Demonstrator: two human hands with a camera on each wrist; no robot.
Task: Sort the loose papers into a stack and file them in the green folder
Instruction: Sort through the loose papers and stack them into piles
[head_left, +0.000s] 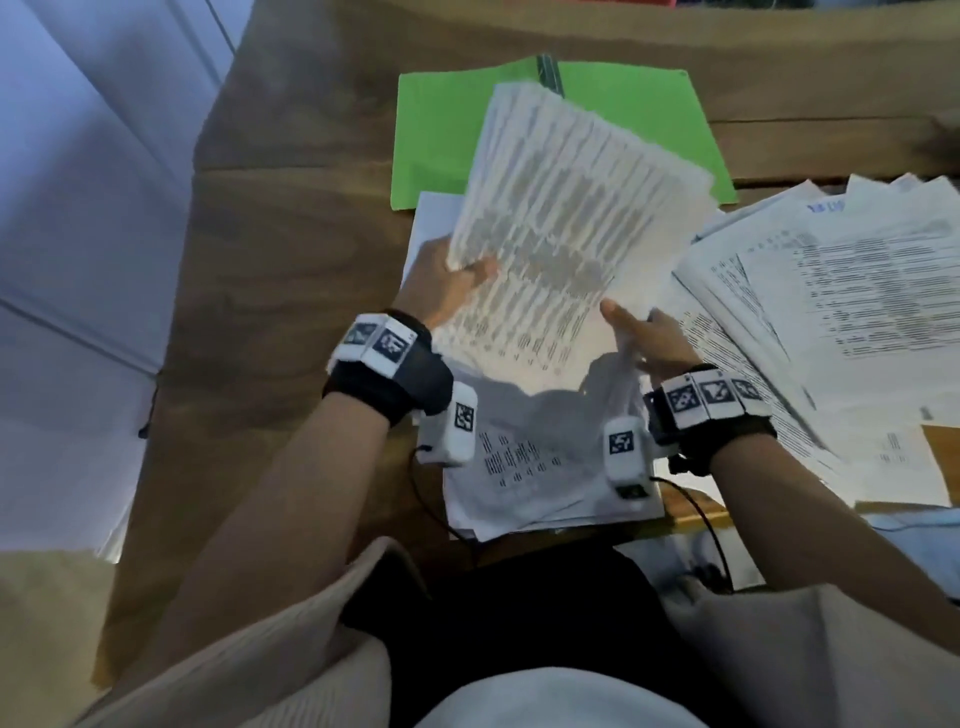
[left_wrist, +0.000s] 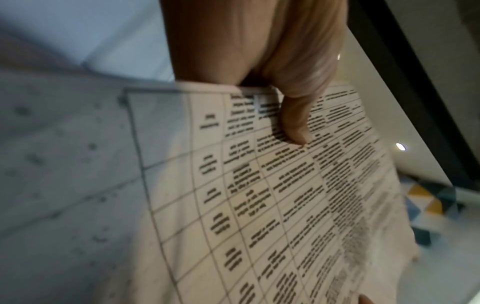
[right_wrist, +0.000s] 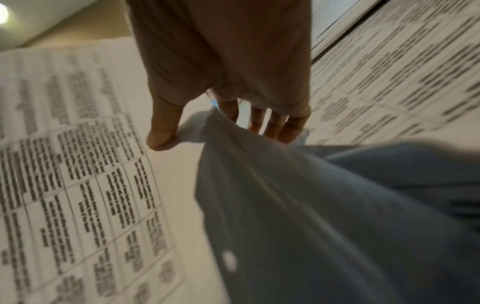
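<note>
I hold a bundle of printed sheets (head_left: 566, 234) raised and tilted above the table. My left hand (head_left: 447, 280) grips its left edge, thumb on the printed table (left_wrist: 293, 123). My right hand (head_left: 649, 332) pinches the bundle's lower right corner; in the right wrist view the thumb (right_wrist: 161, 131) lies on the printed face and the fingers (right_wrist: 272, 125) are curled behind the sheets. The green folder (head_left: 441, 130) lies open on the wooden table behind the bundle, partly hidden by it. More loose papers (head_left: 519, 467) lie flat under my wrists.
A wide, messy spread of printed papers (head_left: 841, 312) covers the right side of the table. Bare wood (head_left: 270, 260) shows on the left, ending at the table's left edge beside a pale floor (head_left: 78, 208). A black cable (head_left: 711, 525) runs near the front edge.
</note>
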